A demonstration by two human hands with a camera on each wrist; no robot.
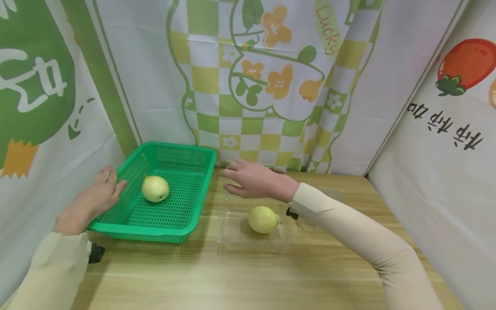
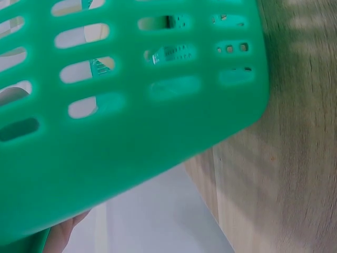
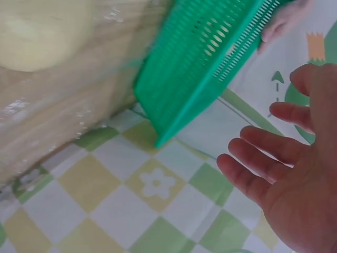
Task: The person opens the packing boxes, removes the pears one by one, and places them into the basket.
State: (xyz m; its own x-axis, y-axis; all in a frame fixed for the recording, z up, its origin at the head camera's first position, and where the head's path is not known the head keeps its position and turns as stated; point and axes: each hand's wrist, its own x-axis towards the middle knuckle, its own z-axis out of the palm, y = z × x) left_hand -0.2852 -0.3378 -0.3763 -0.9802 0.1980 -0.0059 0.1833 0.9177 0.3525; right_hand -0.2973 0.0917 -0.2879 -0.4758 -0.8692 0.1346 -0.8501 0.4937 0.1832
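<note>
My left hand (image 1: 101,191) is at the left rim of a green plastic basket (image 1: 202,193), fingers extended and thumb apart. The left wrist view shows the basket's slotted wall (image 2: 131,121) close up, with part of the hand (image 2: 66,232) by the rim. A pale yellow-green pear (image 1: 155,189) with a stem lies inside the basket. To the right, a similar pear (image 1: 262,219) sits in a clear plastic tray (image 1: 236,241). My right hand (image 1: 252,177) is raised behind that pear, holding nothing; its fingers (image 3: 266,150) are spread and loosely bent in the right wrist view.
Both pears' containers stand on a wood-grain table (image 1: 193,280). A checked curtain (image 1: 240,107) hangs along the back edge. Printed white sheets (image 1: 445,181) close in the right and left sides. More clear plastic (image 1: 333,196) lies behind my right forearm.
</note>
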